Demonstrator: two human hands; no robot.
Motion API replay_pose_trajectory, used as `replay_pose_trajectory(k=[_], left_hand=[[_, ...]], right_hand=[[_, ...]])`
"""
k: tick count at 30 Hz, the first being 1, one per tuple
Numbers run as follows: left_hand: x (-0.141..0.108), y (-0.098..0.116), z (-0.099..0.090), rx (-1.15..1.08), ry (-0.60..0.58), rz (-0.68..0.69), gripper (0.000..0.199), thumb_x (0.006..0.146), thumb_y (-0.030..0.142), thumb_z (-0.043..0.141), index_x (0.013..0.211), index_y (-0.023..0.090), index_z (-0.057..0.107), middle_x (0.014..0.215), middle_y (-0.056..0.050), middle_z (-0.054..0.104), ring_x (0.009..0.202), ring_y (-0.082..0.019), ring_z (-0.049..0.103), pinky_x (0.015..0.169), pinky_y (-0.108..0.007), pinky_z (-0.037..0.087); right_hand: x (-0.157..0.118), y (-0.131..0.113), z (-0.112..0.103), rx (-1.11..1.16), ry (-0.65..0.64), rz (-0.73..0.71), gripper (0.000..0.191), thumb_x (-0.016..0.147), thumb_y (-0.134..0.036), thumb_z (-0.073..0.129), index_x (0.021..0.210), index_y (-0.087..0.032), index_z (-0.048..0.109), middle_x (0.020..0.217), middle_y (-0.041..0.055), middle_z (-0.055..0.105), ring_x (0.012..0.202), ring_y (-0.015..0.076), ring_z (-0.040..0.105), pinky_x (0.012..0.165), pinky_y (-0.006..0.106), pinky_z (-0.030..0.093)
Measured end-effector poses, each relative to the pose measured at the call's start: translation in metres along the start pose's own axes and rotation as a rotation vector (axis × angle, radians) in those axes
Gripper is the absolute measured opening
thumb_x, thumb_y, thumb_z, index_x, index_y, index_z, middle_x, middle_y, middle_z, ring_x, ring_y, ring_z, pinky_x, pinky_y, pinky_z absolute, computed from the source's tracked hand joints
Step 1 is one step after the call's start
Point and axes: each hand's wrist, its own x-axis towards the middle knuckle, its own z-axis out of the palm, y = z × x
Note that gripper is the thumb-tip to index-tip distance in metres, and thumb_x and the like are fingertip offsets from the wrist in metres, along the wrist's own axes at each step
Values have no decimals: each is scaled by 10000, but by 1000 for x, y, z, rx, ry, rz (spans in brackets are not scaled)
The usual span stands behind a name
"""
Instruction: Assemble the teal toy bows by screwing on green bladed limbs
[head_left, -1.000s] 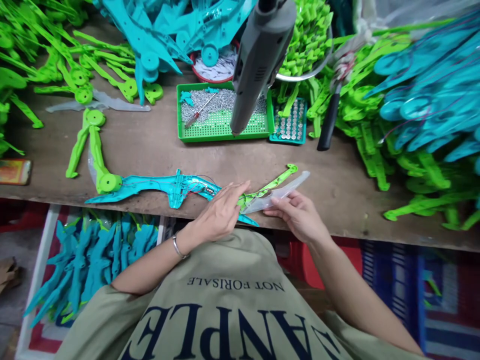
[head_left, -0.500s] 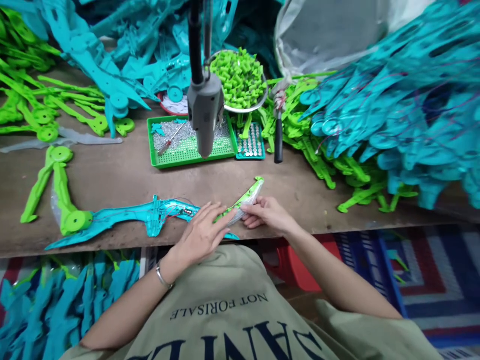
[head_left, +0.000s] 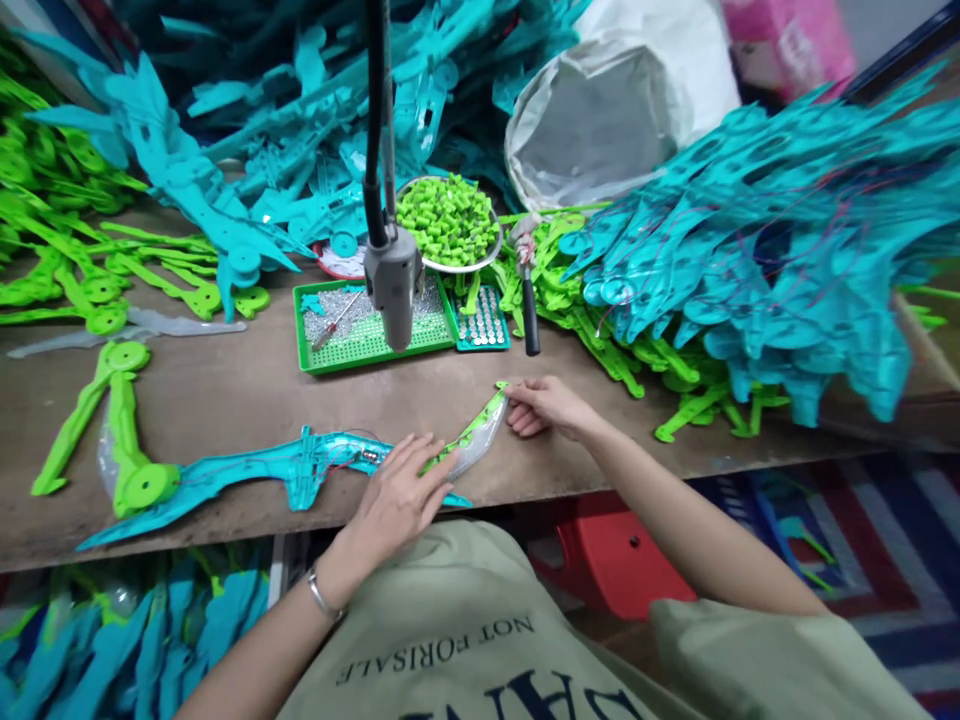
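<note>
A long blue plastic shell [head_left: 259, 462], with thin wires and small metal parts inside, lies along the table's front edge. My left hand [head_left: 401, 490] rests over its right end, fingers stretched out and pressing down where a slim green arm [head_left: 472, 425] joins it. A clear curved plastic strip [head_left: 480, 447] runs along the arm's lower side. With thumb and fingertips, my right hand [head_left: 546, 405] pinches the arm's upper tip. My left hand hides the joint. At the shell's left end, jointed green arms [head_left: 129, 420] are folded, with another clear strip [head_left: 107, 450] beside them.
Above the table hangs a grey electric screwdriver [head_left: 394, 285]. Behind it are a green tray [head_left: 375, 345] of screws, a small tray of round metal pieces [head_left: 482, 325] and a bowl of green parts [head_left: 450, 225]. Blue shells [head_left: 787, 240] are heaped at right. A black-handled tool [head_left: 531, 310] hangs nearby.
My right hand has slid up along the green arm to its tip. My left hand stays over the joint. The camera view has tilted upward.
</note>
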Motion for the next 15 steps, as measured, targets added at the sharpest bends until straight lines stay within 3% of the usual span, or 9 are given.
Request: replay_pose_trajectory(k=[3,5,7,9,11,13,15], left_hand=[[1,2,-4,-133,-37,-73,751,1011,326,590,1638,182,203,1393,-179,654,1304,-300,639,1110,-553,533],[0,3,-6,-206,-65,-93,869,994,345,615,1653,167,77,1401,-188,644,1330,-309,618,1127,-572,513],[-1,4,-7,-232,-88,-98,882,974,347,635,1643,167,90,1399,-186,642,1350,-323,600,1140,-592,495],[-2,3,-6,-230,-106,-105,861,959,376,657,1622,169,149,1406,-191,634,1364,-337,587,1149,-603,484],[-3,3,-5,-225,-120,-103,852,947,423,678,1598,166,192,1427,-205,615,1377,-346,575,1151,-604,481],[-3,3,-5,-223,-127,-92,858,940,455,689,1583,165,201,1447,-217,595,1387,-351,566,1152,-604,481],[-3,4,-6,-221,-129,-91,863,939,459,695,1577,163,195,1444,-219,594,1388,-349,566,1150,-600,484]], right_hand=[[0,6,1,-26,1,14,276,931,-332,724,756,-167,589,527,45,681,409,128,620,398,204,526],[0,16,3,-88,62,-69,280,940,-349,701,754,-183,574,550,30,676,437,124,617,429,211,522],[-3,28,7,-226,202,-293,261,924,-354,699,761,-194,573,590,20,671,476,128,609,485,239,525],[-8,38,10,-396,368,-619,205,902,-346,690,794,-201,593,657,21,673,535,145,609,556,281,533],[-18,45,14,-546,433,-968,143,891,-335,670,846,-205,630,757,46,689,646,180,641,640,329,549],[-28,48,20,-668,302,-1259,99,908,-294,638,937,-205,671,875,76,706,788,214,671,730,369,562],[-38,48,27,-782,70,-1438,149,937,-234,609,1055,-208,695,984,92,719,901,225,666,808,387,558]])
